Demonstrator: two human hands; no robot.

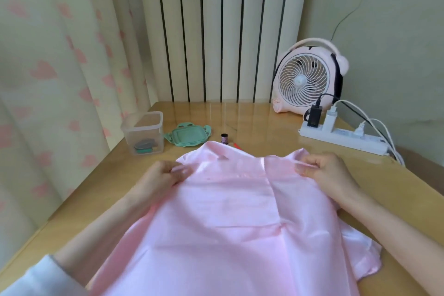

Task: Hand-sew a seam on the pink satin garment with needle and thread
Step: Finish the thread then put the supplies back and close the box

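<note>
The glossy pink satin garment [228,211] lies spread over the light wooden table [264,122], running from the near edge toward the middle, with its far hem bunched and slightly raised. The step in hand looks like laying out and straightening the cloth before stitching, as no needle shows in either hand. To do it well, I judge both sides should be drawn outward evenly under light tension, since satin slides and puckers easily. The crease down the middle should lie flat before any stitch goes in.

The left hand [168,175] pinches the cloth's far left corner with curled fingers, and the right hand [329,170] pinches the far right corner likewise. The garment stretches between them, forearms along its sides.

Just beyond the far hem stand a small dark spool of pink thread [224,138] and a red object [236,145], mostly hidden by cloth. Toward the table's far left corner sit a clear plastic box [144,132] and a mint-green lid [188,137]. Toward the far right are a pink desk fan [310,79] and a white power strip [341,138].
</note>
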